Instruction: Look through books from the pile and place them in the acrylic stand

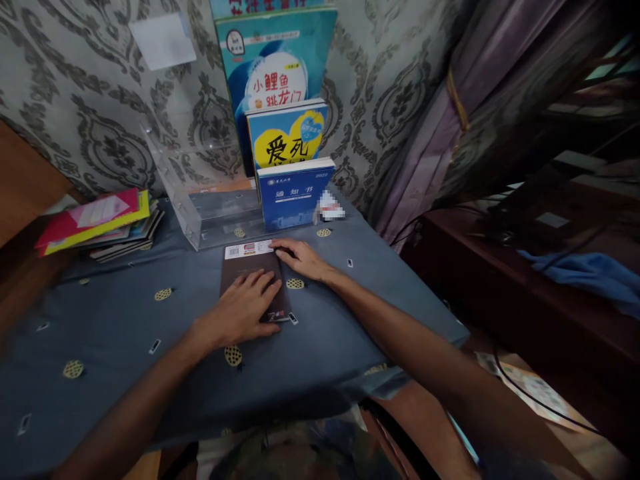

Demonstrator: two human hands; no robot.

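Observation:
A dark brown booklet point(247, 269) with a white label strip at its far end lies flat on the blue-grey tablecloth point(125, 320). My left hand point(243, 311) rests palm down on the booklet's near half, fingers spread. My right hand point(301, 257) touches the booklet's far right corner, its fingers curled at the edge. Just behind stands a clear acrylic rack point(210, 200) with three books upright in tiers: a dark blue one point(295, 193) in front, a blue and yellow one point(287, 137) behind it, a teal one point(275, 60) at the back.
A stack of thin colourful booklets point(100, 223) lies at the table's back left. Patterned wallpaper point(100, 100) backs the table. A purple curtain point(450, 120) hangs to the right, beside a dark wooden bench point(525, 300) with a blue cloth point(590, 273) and cables.

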